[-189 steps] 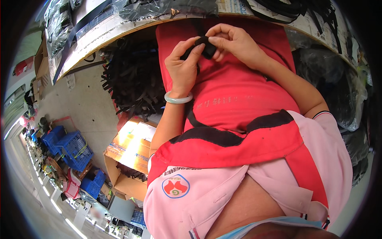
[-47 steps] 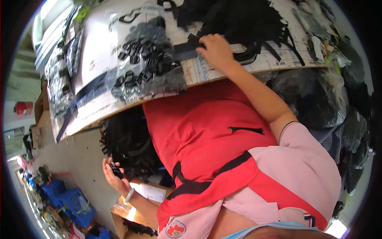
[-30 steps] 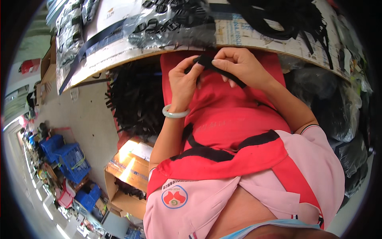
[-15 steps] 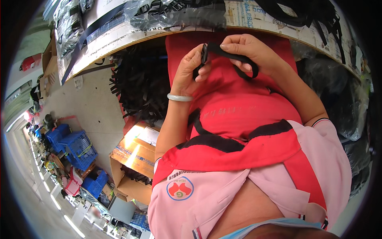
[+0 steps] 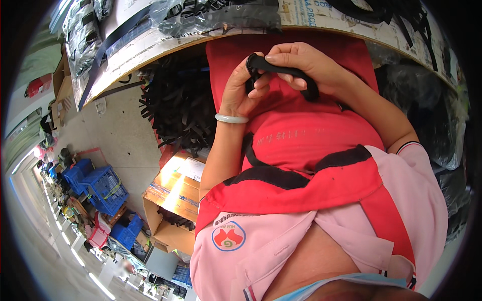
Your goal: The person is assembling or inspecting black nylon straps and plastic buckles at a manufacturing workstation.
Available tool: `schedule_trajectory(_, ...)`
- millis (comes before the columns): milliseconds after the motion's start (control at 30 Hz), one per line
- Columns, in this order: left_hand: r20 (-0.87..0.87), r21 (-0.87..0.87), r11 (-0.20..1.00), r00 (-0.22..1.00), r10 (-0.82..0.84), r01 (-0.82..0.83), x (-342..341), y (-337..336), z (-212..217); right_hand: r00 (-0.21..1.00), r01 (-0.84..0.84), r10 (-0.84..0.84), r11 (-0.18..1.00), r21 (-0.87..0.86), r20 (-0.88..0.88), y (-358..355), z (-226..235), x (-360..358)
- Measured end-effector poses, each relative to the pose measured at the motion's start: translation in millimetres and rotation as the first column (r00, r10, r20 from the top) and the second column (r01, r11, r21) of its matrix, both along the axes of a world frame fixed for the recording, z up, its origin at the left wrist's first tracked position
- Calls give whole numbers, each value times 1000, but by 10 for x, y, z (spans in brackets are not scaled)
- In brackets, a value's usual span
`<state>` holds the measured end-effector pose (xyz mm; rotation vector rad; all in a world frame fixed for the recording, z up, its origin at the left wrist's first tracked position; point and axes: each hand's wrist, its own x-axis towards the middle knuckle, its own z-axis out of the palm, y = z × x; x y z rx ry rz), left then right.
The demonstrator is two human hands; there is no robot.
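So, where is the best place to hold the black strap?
Probably at the free stretch of the strap below the right hand, pinched across its flat faces from the right. The looped end is already taken between the left hand and the right fingers.

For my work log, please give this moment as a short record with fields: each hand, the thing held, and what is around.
left hand: grips one end of black strap
right hand: pinches the strap from above
wrist: pale bangle
lap: red apron
table edge: bagged black parts on top
floor: cardboard box, blue crates
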<state>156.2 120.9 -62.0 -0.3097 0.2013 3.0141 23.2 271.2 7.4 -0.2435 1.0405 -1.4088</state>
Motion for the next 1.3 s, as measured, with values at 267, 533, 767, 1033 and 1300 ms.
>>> schedule_trajectory(267, 92, -362, 932, 994, 56, -19, -63, -149, 16, 989, 140, -141, 990, -11, -39, -55, -204, 42)
schedule_trajectory(533, 82, -461, 887, 997, 14, 26, -85, -54, -72, 987, 143, -151, 982, -122, -60, -79, -245, 33)
schedule_trajectory(767, 253, -220, 972, 958, 136, -80, -48, 90, 45, 930, 96, -101, 995, -33, -352, -76, -317, -35)
schedule_trajectory(1033, 200, -699, 696, 890, 409, -163, -24, 182, 209, 375, 36, -411, 902, -429, -831, -5, 60, 81)
schedule_trajectory(1300, 88, -843, 510, 890, 447, -173, -30, 190, 279, 711, -26, 165, 978, 209, -684, 54, -70, -31)
